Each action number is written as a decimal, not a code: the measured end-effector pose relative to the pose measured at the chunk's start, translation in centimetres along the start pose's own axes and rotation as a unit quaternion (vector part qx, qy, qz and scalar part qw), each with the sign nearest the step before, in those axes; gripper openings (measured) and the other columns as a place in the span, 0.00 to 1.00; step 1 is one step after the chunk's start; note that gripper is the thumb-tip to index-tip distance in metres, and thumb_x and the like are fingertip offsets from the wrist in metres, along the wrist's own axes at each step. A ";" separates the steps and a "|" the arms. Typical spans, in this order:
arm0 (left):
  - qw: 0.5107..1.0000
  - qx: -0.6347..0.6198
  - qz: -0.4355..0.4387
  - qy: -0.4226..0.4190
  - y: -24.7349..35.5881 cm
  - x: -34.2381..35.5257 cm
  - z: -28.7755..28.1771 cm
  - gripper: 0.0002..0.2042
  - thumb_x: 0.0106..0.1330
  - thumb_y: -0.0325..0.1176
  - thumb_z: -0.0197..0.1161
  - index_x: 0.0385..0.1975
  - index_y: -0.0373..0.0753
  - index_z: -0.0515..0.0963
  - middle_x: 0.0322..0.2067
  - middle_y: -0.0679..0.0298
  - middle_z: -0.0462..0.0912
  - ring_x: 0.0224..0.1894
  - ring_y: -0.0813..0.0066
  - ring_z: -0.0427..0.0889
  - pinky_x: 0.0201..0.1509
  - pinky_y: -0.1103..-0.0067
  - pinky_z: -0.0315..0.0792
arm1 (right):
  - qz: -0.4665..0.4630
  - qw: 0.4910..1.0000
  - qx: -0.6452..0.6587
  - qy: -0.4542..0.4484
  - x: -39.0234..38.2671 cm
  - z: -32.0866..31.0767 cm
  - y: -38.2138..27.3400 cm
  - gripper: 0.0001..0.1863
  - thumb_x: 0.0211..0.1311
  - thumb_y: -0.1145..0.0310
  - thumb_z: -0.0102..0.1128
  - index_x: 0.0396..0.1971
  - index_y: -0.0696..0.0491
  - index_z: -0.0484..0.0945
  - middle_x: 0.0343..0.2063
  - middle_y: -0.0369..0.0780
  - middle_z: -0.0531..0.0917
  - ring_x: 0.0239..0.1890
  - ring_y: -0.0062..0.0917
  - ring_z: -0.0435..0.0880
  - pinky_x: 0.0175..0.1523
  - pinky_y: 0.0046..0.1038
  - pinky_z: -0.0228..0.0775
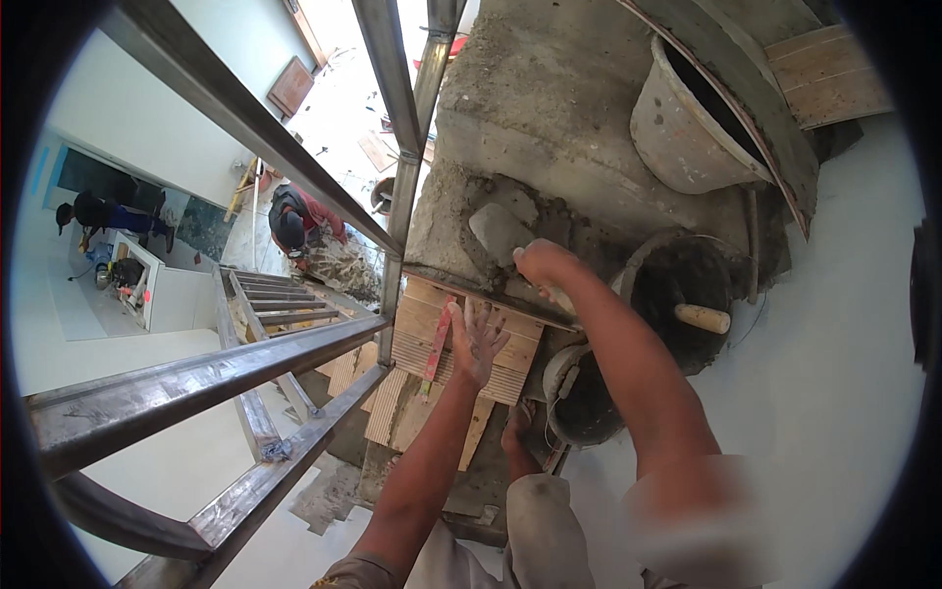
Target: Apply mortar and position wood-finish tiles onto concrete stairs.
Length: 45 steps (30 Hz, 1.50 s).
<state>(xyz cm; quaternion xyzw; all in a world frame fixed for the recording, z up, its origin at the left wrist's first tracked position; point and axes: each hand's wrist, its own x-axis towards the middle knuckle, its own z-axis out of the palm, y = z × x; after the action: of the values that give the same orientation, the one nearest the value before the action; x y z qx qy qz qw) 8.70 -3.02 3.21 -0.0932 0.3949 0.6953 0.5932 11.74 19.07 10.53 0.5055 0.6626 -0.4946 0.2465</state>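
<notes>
My right hand is closed round the handle of a trowel. The trowel's grey blade rests at the wet mortar on the rough concrete step. My left hand has its fingers spread over a wood-look tile on the step below. Beside its thumb lies a narrow red bar, perhaps a small spirit level; whether the hand presses on it or the tile I cannot tell. A bare foot stands near the tile's lower edge.
Steel railing runs along the left. At right are a dark mortar bucket with a wooden handle in it, a smaller bucket and a pale tub. Below left, a person crouches; another stands farther off.
</notes>
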 end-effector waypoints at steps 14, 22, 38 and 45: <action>0.991 0.111 -0.071 -0.008 0.0 -15.1 -13.1 0.49 0.69 0.76 0.38 0.80 0.49 0.40 0.78 0.52 0.48 0.76 0.48 0.57 0.75 0.58 0.56 | 0.116 0.949 0.255 0.148 -4.0 2.5 4.6 0.21 0.75 0.60 0.43 0.32 0.62 0.78 0.23 0.50 0.81 0.20 0.38 0.80 0.25 0.47 0.73; 0.978 0.104 -0.148 0.102 -2.2 -23.3 -18.7 0.49 0.68 0.75 0.43 0.79 0.44 0.49 0.75 0.55 0.58 0.70 0.52 0.67 0.70 0.58 0.63 | 0.061 0.981 0.119 0.140 -0.6 3.7 10.1 0.24 0.77 0.52 0.43 0.38 0.59 0.76 0.21 0.43 0.77 0.19 0.33 0.77 0.25 0.40 0.75; 0.874 0.461 -0.138 -0.060 -11.0 -13.2 -8.9 0.41 0.69 0.53 0.66 0.75 0.36 0.58 0.67 0.47 0.72 0.64 0.51 0.77 0.65 0.64 0.71 | 0.082 0.967 -0.080 0.229 -26.5 13.5 29.0 0.23 0.67 0.59 0.59 0.55 0.58 0.68 0.40 0.55 0.85 0.44 0.55 0.85 0.49 0.51 0.77; 0.726 0.678 0.022 -0.114 -17.6 -5.4 -2.7 0.53 0.63 0.45 0.73 0.78 0.39 0.40 0.63 0.35 0.73 0.62 0.45 0.79 0.61 0.63 0.74 | 0.128 0.939 -0.209 0.241 -13.0 6.5 35.8 0.14 0.67 0.67 0.52 0.44 0.56 0.82 0.38 0.52 0.87 0.39 0.46 0.88 0.43 0.46 0.81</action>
<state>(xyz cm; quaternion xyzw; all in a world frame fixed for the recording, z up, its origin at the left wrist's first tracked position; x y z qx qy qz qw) 25.12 -9.17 -3.12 0.4226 0.6925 0.2611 0.5232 48.13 7.66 4.19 0.6276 0.7200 -0.1725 0.2407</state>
